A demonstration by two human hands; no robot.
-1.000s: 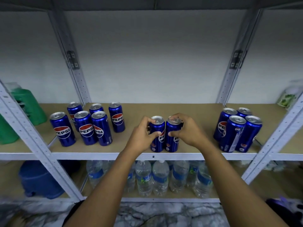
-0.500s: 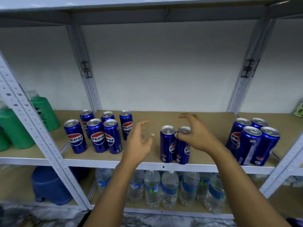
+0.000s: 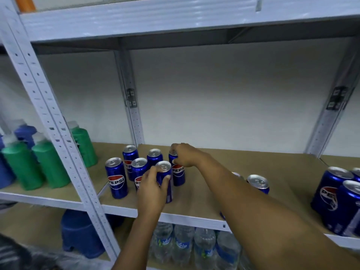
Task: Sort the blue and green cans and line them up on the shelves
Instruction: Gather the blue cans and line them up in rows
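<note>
- The left hand (image 3: 153, 189) has its fingers and thumb curled round the front blue metal can with a silver top (image 3: 165, 180), high on its side.
- The right hand (image 3: 184, 154) reaches across and grips the top of the back blue metal can (image 3: 178, 173), fingers wrapped over the rim.
- Both cans stand upright on the brown board shelf (image 3: 243, 164), at the right edge of a bunch of blue cans (image 3: 116, 177).
- More blue cans (image 3: 339, 199) stand far to the right, and two (image 3: 258, 183) peek out from behind the right arm.
- The cans look smooth, hard and a bit slippery. If full, they are probably heavy for their size. Holding round the middle seems safest; a squeeze could dent thin metal.
- Green plastic bottles (image 3: 37, 164) stand on the next shelf to the left.
</note>
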